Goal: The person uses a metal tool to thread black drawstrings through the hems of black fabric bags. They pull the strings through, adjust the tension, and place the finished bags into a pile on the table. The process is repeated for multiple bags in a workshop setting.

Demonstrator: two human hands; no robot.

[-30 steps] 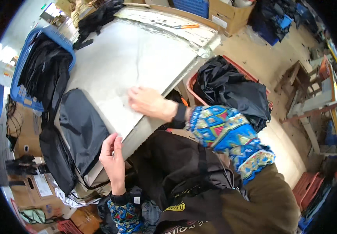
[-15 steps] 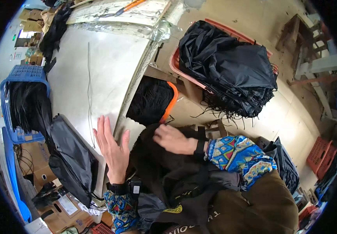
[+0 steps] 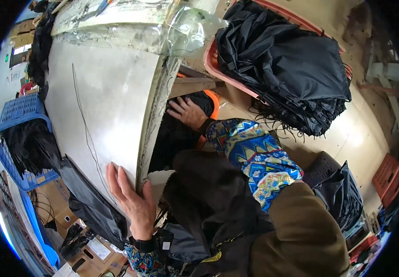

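My left hand [image 3: 134,199] rests at the near corner of the pale tabletop [image 3: 107,97], fingers stretched out and the thumb along the edge, holding nothing. My right hand [image 3: 186,113] reaches under the table's right side, palm down with fingers spread. It lies on a heap of black cords [image 3: 174,141] in an orange-rimmed container [image 3: 214,99]. The fingertips touch the dark heap; whether they pinch any of it is not visible. A thin dark strand [image 3: 85,122] runs along the tabletop near my left fingers.
A red basket [image 3: 212,62] heaped with folded black drawstring bags [image 3: 287,64] stands to the right. At the left, a blue basket [image 3: 24,111] holds black cords, with black fabric [image 3: 93,207] draped beside the table. Clear plastic film [image 3: 190,30] covers the far corner.
My right hand has moved from my lap up and forward into the orange-rimmed container. My left hand has come down onto the table corner. The view has shifted toward the table.
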